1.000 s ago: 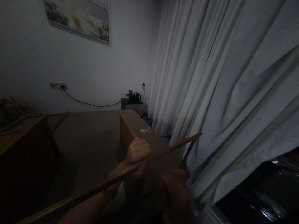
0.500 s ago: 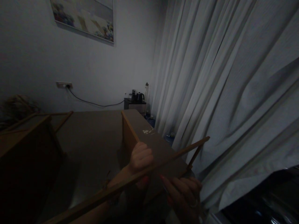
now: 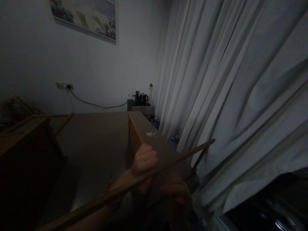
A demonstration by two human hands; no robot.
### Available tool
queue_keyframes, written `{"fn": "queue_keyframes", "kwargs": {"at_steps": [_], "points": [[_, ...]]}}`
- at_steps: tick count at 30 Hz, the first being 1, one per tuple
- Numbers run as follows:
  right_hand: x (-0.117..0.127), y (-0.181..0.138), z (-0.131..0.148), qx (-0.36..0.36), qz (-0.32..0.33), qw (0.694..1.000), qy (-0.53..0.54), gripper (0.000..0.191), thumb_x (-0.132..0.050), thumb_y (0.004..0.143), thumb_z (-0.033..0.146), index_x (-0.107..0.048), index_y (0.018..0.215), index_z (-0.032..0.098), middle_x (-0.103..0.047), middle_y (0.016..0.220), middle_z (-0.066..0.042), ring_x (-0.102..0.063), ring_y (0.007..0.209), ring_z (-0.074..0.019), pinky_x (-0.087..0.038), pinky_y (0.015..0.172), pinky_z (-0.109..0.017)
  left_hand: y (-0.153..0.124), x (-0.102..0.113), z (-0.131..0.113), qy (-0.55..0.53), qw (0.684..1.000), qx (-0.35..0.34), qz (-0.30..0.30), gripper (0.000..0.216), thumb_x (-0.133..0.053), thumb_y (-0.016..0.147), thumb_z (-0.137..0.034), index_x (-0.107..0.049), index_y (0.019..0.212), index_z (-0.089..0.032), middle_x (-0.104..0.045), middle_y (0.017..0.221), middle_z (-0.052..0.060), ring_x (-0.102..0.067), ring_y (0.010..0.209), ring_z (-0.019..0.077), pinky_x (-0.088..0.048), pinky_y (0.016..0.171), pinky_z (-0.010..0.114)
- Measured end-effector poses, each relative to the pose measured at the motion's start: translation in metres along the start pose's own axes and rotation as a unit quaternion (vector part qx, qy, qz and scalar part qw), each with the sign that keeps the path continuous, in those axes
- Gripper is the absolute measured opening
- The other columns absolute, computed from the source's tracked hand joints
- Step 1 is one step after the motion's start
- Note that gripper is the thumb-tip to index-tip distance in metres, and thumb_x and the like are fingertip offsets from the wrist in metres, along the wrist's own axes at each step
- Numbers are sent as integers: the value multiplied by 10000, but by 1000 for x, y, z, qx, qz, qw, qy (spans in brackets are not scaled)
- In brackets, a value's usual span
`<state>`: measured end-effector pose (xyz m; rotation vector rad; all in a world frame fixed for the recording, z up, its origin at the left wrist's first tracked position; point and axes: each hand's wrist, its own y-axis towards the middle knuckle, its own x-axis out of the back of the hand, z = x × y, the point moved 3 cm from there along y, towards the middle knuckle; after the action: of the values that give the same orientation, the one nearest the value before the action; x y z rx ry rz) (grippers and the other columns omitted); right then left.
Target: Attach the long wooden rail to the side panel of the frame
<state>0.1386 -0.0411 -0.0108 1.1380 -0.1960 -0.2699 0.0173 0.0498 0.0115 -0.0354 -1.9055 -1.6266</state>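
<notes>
On the pale plain wall (image 3: 134, 54) hangs a light-framed rectangular painting (image 3: 84, 19) in muted colours, cut off by the top edge. Below it, a black cable (image 3: 96, 105) sags from a long horizontal wall socket (image 3: 60, 85) toward a small dark-topped cabinet (image 3: 141, 109) bearing a black kettle (image 3: 144, 98). Tall, pale grey fabric curtains (image 3: 207, 80) fall in folds on the right, near a glossy black surface (image 3: 271, 202), too dim to identify.
</notes>
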Motion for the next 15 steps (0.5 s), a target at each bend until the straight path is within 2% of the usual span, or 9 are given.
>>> {"fn": "queue_keyframes", "kwargs": {"at_steps": [3, 7, 11, 15], "points": [[-8, 1, 5, -92, -13, 994, 60, 560, -326, 985, 564, -587, 634, 214, -475, 478, 32, -482, 426, -112, -390, 432, -222, -2, -1, 0, -6, 1000, -9, -10, 538, -185, 979, -419, -382, 521, -217, -297, 496, -10, -322, 524, 174, -296, 564, 365], [-8, 4, 15, -187, -5, 979, 79, 512, -350, 995, 524, -533, 635, 210, -473, 500, 44, -445, 409, -89, -345, 393, -185, 0, 13, -10, -15, 1000, -10, -18, 521, -156, 983, -405, -400, 560, -221, -340, 543, 0, -364, 581, 186, -320, 604, 367], [-3, 3, 30, -116, -28, 993, -10, 340, -465, 968, 480, -619, 803, 226, -528, 579, 43, -505, 485, -97, -402, 461, -192, 4, 21, -15, -19, 999, -18, -37, 528, -125, 991, -420, -396, 583, -224, -356, 558, -1, -366, 580, 184, -321, 611, 364], [3, -2, 29, -136, -59, 981, -128, 178, -572, 930, 393, -619, 955, 224, -593, 657, 32, -563, 535, -112, -454, 515, -205, 7, 20, -15, -12, 999, -22, -38, 504, -154, 997, -400, -334, 564, -218, -333, 537, -7, -353, 563, 176, -294, 591, 360]]}}
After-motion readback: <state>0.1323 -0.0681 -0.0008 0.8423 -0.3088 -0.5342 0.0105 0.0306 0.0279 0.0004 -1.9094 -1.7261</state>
